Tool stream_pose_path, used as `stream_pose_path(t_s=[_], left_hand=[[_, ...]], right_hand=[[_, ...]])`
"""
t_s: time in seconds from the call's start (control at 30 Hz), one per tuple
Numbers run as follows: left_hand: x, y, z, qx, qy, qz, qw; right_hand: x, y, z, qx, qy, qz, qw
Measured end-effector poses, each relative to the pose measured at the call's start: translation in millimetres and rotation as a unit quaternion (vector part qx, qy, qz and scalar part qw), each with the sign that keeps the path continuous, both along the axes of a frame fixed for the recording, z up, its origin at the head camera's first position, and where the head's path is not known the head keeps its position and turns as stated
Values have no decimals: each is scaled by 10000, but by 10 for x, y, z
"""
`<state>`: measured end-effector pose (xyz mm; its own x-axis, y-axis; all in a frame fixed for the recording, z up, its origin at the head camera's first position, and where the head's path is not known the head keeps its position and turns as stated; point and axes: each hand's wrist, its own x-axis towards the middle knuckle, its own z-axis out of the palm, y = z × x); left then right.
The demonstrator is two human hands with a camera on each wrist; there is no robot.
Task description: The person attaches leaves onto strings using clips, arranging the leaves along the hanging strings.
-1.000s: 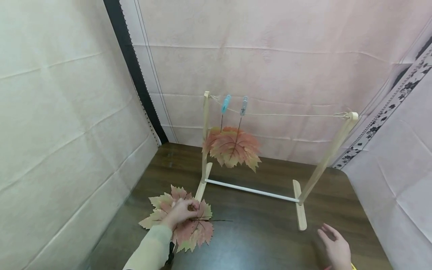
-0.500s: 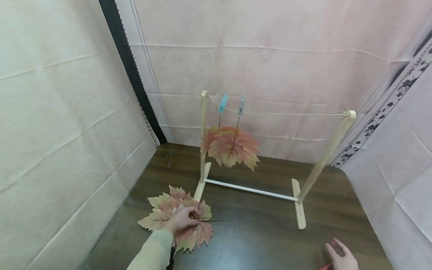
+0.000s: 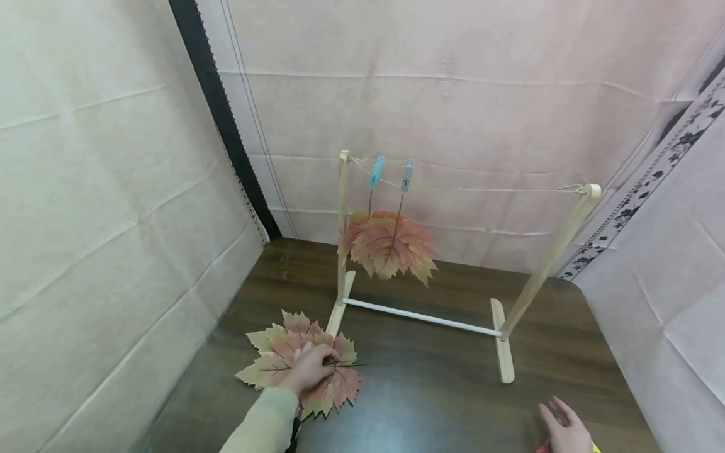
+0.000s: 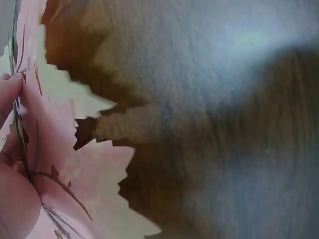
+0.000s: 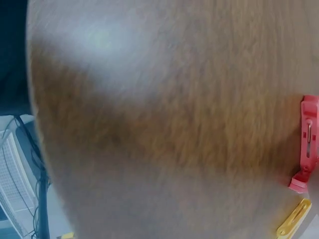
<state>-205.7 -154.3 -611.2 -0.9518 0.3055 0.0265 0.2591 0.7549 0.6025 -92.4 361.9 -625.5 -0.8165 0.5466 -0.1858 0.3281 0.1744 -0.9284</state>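
In the head view my left hand [image 3: 310, 368] is over the pink-and-yellow maple leaves [image 3: 337, 391] at the table's left. Thumb and finger pinch a leaf at its dark stem [image 4: 20, 132], as the left wrist view shows. My right hand [image 3: 566, 429] hovers low at the right, fingers loosely bent, with nothing seen in them. Near it lie a red clothespin [image 5: 309, 139] and a yellow clothespin [image 5: 294, 219]. Two orange-red maple leaves [image 3: 391, 245] hang by their stems from the line, under a bright blue clothespin [image 3: 376, 172] and a greyish-blue clothespin [image 3: 407, 175].
A wooden drying rack stands on the brown table [image 3: 419, 384], with a left post [image 3: 343, 220], a right post [image 3: 549, 264], a string [image 3: 481, 189] and a white crossbar [image 3: 419, 316]. Pale cloth walls [image 3: 453, 113] enclose the back and sides.
My right hand has drawn back toward the table's front edge, then shifted slightly left. The left hand stays on the leaves, moving only a little. The hanging leaves have not changed.
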Motion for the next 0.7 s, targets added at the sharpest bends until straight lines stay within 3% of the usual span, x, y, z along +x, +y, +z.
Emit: stream_pose_path(t_s=[0.23, 0.37, 0.57, 0.7], left_hand=[[-51, 2, -23, -11, 220, 48, 9997], [-93, -23, -20, 48, 261, 138, 9996], [-146, -41, 35, 139, 165, 274, 9994], [-153, -42, 53, 99, 199, 324, 9992]], right_hand=[[-60, 8, 21, 768, -28, -154, 9969], [-45, 84, 64, 657, -210, -152, 9975], [3, 225, 63, 1137, -637, 124, 9914], [14, 206, 44, 1159, -752, 129, 9903]])
